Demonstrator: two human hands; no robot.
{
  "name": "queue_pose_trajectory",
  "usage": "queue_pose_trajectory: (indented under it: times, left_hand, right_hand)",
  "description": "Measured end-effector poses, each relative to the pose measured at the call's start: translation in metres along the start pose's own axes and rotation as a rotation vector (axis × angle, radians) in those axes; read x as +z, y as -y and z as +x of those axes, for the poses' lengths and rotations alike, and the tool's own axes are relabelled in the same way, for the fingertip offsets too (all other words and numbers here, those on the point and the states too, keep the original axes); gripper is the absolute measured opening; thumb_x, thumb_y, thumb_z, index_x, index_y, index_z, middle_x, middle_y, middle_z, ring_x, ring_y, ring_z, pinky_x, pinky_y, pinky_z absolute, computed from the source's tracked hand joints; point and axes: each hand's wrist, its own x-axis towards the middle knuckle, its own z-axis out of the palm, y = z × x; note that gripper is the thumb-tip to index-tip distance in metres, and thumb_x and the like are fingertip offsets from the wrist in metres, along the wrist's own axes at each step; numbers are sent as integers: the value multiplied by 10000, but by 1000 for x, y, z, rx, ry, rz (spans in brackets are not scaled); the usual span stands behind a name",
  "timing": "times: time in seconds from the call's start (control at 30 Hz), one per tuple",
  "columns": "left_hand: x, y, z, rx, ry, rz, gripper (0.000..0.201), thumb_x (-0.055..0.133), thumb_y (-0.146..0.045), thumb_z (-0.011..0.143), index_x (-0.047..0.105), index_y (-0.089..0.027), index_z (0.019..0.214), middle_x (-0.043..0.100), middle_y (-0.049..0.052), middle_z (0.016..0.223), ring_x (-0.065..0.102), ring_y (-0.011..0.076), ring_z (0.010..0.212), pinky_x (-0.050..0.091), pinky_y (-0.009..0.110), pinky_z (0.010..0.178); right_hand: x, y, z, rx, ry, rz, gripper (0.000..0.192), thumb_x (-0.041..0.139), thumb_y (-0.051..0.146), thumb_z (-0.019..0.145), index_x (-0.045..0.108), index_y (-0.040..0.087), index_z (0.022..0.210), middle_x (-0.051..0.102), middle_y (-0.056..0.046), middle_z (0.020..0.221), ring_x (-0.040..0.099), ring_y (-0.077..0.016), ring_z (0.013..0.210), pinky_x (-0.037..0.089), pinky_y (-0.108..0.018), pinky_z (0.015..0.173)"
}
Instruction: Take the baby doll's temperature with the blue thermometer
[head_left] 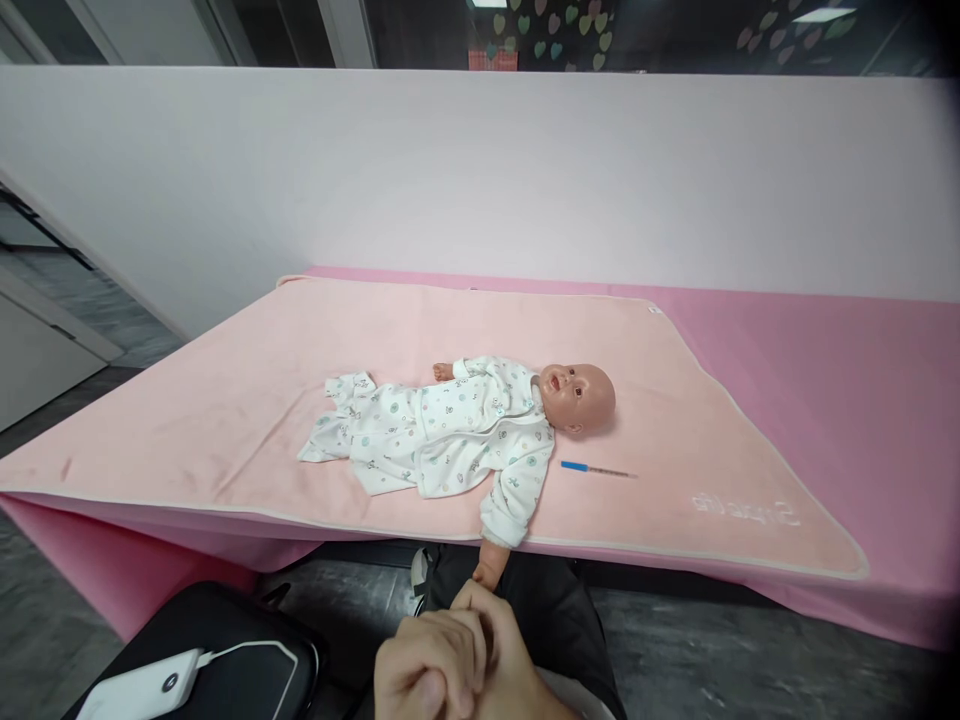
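My left hand [426, 662] and my right hand [511, 655] are pressed together at the bottom, fingers curled and closed. Whatever lies between them, if anything, is hidden. Just beyond my knuckles is the hand of a baby doll [450, 425], its arm hanging over the table edge; I cannot tell whether we touch. The doll lies on its back, head to the right, in a white patterned outfit with empty-looking leg ends. Beside its head a thin stick with a blue end [576, 466] rests on a peach blanket [187, 400].
A pink cloth [862, 420] covers the table under the blanket and drapes over the front. Behind stands a white wall [480, 170]. At lower left, a white power bank [142, 688] with a cable sits on a black padded surface [225, 615].
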Motion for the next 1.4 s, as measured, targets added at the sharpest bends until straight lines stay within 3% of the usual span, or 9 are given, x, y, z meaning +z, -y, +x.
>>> queue_pose_trajectory:
  times: [0.2,0.5,0.6,0.7,0.93,1.07,1.2,1.3,1.4]
  left_hand:
    - [13,-38,52,-11,-247,-436,230,424,-149,860,416,-161,630,249,-90,379,288,26,334,368,148,467]
    - [26,-56,109,-161,-203,-702,329,270,-189,941,421,-161,650,252,-92,395,264,31,327,343,137,437]
    - [35,-57,115,-170,-158,-684,327,280,-194,939,426,-159,648,255,-92,395,274,27,330,345,133,441]
    - [41,-57,121,-180,-111,-637,317,297,-180,928,437,-154,644,252,-94,395,279,19,332,341,123,446]
    - [42,-21,174,-29,16,-13,285,385,-219,867,524,-156,626,262,-84,411,260,36,359,337,169,475]
    - [26,19,230,291,107,707,165,544,-230,779,637,-152,666,546,-15,590,494,80,608,389,198,635]
    - [8,37,261,41,494,1128,241,644,-343,724,697,-180,893,657,28,837,559,141,753,410,247,692]
    - [0,34,262,106,747,1280,389,747,-378,622,697,-231,979,651,42,1005,556,194,949,399,293,852]
    - [-4,31,256,160,797,1292,413,780,-371,580,705,-257,970,638,45,1048,546,210,1006,378,316,924]
  right_hand:
    - [-28,53,15,-18,149,56,286,589,308,785,467,205,1022,594,-31,884,544,-101,679,438,-230,605]
    - [-151,50,58,-291,-751,-909,314,497,301,814,512,164,1096,623,-89,936,586,-204,834,470,-363,766]
    - [-194,44,68,-308,-830,-1226,388,439,234,803,491,100,1164,587,-170,1048,523,-282,1004,419,-440,852]
    - [-221,30,71,-273,-711,-1453,377,390,172,796,516,65,1134,577,-193,1035,512,-292,1013,405,-434,859]
    - [-235,2,70,-277,-601,-1682,325,360,148,833,577,105,1072,586,-158,1089,533,-260,1005,402,-389,858]
    - [-239,2,69,-300,-586,-1641,295,353,158,838,584,111,1016,600,-148,1066,544,-250,991,408,-373,850]
    - [-242,3,69,-303,-596,-1524,254,355,182,833,594,134,906,627,-132,996,569,-236,939,422,-368,837]
    - [-242,4,69,-309,-596,-1466,228,393,217,812,608,155,853,641,-116,976,581,-234,923,430,-373,840]
    - [-239,4,68,-329,-603,-1479,225,428,229,778,627,163,861,644,-109,995,576,-243,959,430,-385,860]
